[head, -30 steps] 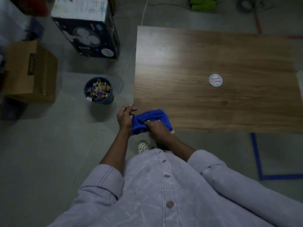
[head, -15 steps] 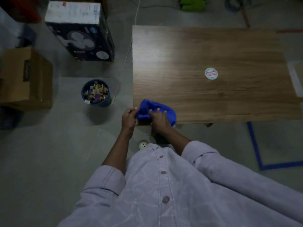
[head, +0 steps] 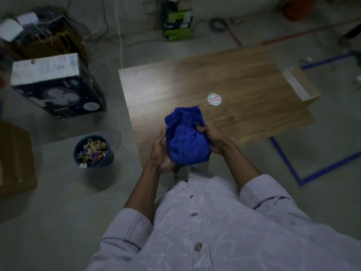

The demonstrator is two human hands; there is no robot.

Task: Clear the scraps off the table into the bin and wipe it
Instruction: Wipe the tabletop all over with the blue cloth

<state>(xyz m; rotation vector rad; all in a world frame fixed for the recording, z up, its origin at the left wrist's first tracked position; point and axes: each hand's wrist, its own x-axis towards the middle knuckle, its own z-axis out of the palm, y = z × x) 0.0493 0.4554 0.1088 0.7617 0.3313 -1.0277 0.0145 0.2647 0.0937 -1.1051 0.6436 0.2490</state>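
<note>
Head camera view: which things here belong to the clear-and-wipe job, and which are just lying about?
Part of the job:
blue cloth, held by left hand and right hand
wooden table
blue bin of scraps on the floor

Just lying about:
fan box
cardboard box
green-and-black box
round sticker on the tabletop

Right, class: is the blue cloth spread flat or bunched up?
Bunched up. The blue cloth is gathered in folds, held between the left hand and right hand above the table.
</note>
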